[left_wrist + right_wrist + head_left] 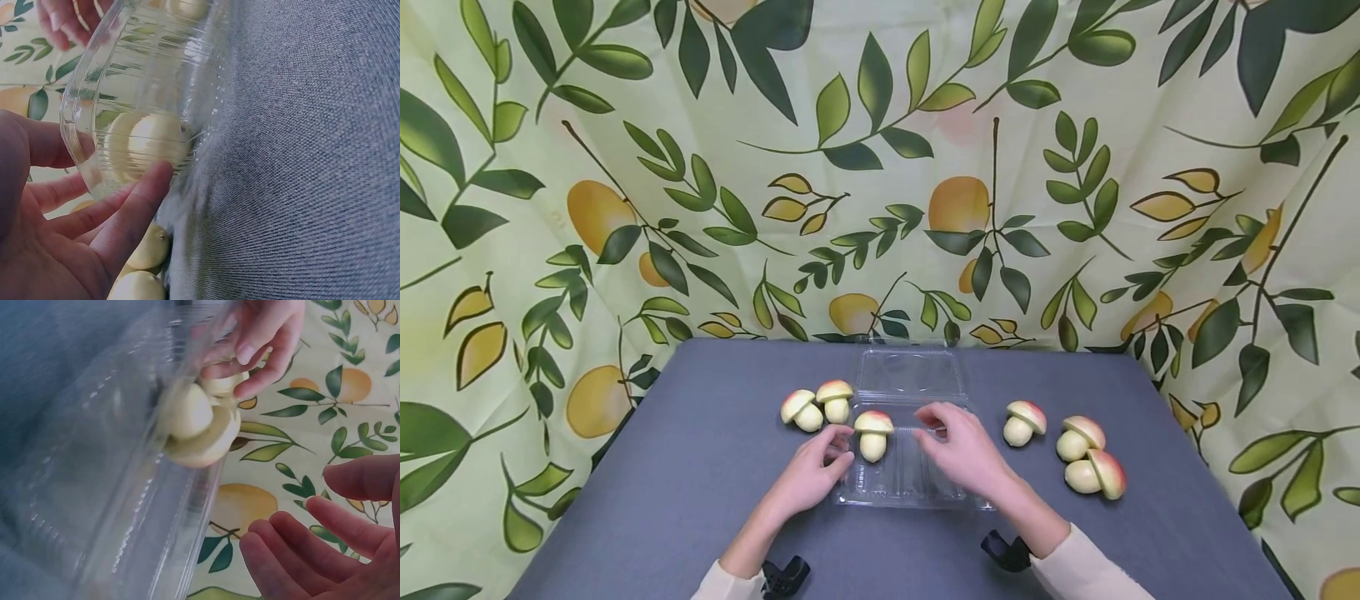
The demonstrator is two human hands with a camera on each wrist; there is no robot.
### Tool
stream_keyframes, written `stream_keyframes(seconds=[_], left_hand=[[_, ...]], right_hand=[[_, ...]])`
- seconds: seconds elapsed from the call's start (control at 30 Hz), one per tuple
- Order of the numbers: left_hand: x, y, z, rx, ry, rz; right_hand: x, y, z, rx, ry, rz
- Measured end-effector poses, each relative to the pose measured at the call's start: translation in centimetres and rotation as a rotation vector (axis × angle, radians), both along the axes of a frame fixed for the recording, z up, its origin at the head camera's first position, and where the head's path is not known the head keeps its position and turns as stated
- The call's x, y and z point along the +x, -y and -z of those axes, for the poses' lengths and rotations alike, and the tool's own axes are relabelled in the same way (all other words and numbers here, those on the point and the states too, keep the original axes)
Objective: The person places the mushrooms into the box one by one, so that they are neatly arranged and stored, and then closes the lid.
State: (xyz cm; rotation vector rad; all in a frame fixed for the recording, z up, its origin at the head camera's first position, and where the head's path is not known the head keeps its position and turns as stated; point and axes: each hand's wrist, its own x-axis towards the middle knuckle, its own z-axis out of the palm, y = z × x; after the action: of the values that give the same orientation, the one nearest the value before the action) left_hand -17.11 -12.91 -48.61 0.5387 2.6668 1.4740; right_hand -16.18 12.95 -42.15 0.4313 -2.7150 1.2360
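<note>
A clear plastic clamshell container (910, 492) lies with its lid (910, 373) folded back. Inside its left part stands a cream mushroom-shaped piece (873, 446), its cap tinged red on top. My left hand (808, 475) holds the container's left edge: the thumb (47, 145) is at the rim and a fingertip (161, 172) reaches its lower side wall. Over the right part of the container hovers my right hand (962, 446), its fingers loosely bent and nothing held. In the right wrist view, its fingers (300, 547) stand apart from the mushroom-shaped piece (206, 440).
Two more mushroom-shaped pieces (805, 410) lie left of the container, close beside the left hand. Several others (1024, 422) lie to its right, two of them touching. A grey cloth covers the table (700, 467), and a leaf-printed curtain (880, 208) hangs behind it.
</note>
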Motion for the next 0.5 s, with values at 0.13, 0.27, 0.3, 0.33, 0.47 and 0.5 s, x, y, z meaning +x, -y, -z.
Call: stream_keyframes(seconds=[0.13,0.27,0.3,0.33,0.47,0.5], left_hand=[[0.0,0.0,0.0,-0.003,0.009,-0.010],[0.1,0.0,0.0,0.000,0.010,-0.015],[0.0,0.0,0.0,0.001,0.010,-0.016],[0.0,0.0,-0.1,0.001,0.010,-0.017],[0.1,0.0,0.0,-0.001,0.016,-0.019],[0.1,0.0,0.0,-0.001,0.012,-0.014]], right_hand=[[0.7,-1.2,0.1,0.030,-0.017,0.006],[1.2,-2.4,0.2,0.052,-0.043,-0.003],[1.3,-2.7,0.2,0.061,-0.053,-0.003],[1.4,-3.0,0.3,0.068,-0.059,-0.002],[1.7,-4.0,0.5,0.092,-0.061,0.009],[1.8,-4.3,0.6,0.097,-0.060,0.012]])
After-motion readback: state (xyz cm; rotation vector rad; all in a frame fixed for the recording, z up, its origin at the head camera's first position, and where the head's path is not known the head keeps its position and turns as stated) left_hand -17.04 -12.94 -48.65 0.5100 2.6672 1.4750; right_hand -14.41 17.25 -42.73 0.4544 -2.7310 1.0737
